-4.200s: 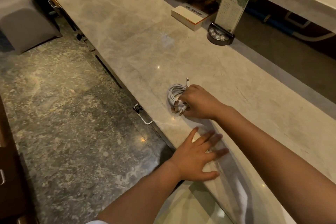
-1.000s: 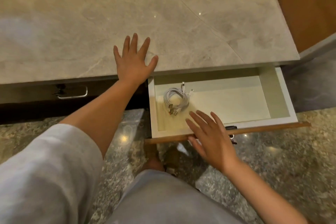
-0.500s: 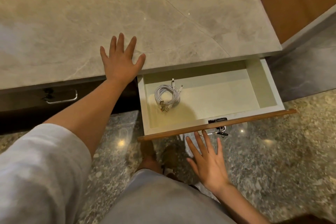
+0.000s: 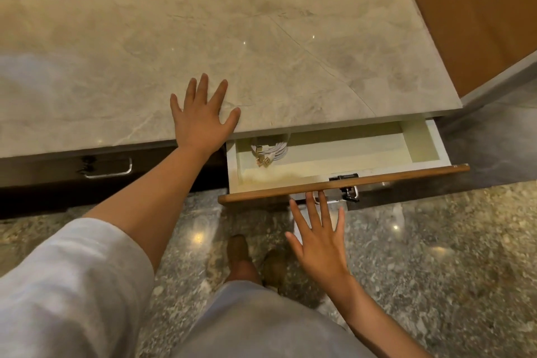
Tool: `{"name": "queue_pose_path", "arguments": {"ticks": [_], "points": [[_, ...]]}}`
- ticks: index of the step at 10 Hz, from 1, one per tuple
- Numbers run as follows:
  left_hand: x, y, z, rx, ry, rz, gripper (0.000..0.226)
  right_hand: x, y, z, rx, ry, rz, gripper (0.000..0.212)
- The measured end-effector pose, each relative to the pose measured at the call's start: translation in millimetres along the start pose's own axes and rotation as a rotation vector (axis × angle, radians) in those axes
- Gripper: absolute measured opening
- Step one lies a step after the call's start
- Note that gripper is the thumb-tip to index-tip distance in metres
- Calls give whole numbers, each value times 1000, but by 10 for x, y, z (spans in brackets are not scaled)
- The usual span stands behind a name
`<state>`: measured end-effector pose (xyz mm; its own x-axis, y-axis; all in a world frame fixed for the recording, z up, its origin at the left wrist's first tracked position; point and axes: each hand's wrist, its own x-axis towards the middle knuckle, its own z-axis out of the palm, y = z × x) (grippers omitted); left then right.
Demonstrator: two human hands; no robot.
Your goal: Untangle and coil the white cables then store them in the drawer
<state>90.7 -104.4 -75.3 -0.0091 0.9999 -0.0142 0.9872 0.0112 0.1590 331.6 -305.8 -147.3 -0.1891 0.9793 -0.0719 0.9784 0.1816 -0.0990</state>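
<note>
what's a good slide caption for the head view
Right hand pushes the half-open drawer with straight fingers, coiled white cables inside, left hand flat on the marble counter.

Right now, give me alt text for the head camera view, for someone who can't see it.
A coil of white cables lies at the left end of a partly open drawer under a marble counter. The right hand, fingers straight, touches the drawer's wooden front; the left hand rests flat on the counter's edge.

cables: coiled bundle of thin white cables [image 4: 271,150] with metal plugs, lying in drawer's back left corner
drawer: cream-lined, wood-fronted shallow drawer [image 4: 343,180], partly open under bench
</note>
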Motion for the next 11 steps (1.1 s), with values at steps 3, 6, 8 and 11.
{"name": "queue_pose_path", "arguments": {"ticks": [3, 6, 8, 11], "points": [[8, 9, -3, 22, -5, -20, 63, 733, 20, -25, 33, -2, 30, 60], [4, 16, -15, 28, -24, -35, 66, 1229, -3, -32, 56, -29, 100, 64], [9, 14, -11, 15, -26, -41, 66, 1230, -23, -31, 31, -40, 92, 65], [16, 30, -74, 12, -93, -37, 65, 1149, 10, -333, 23, -115, 33, 64]]}}
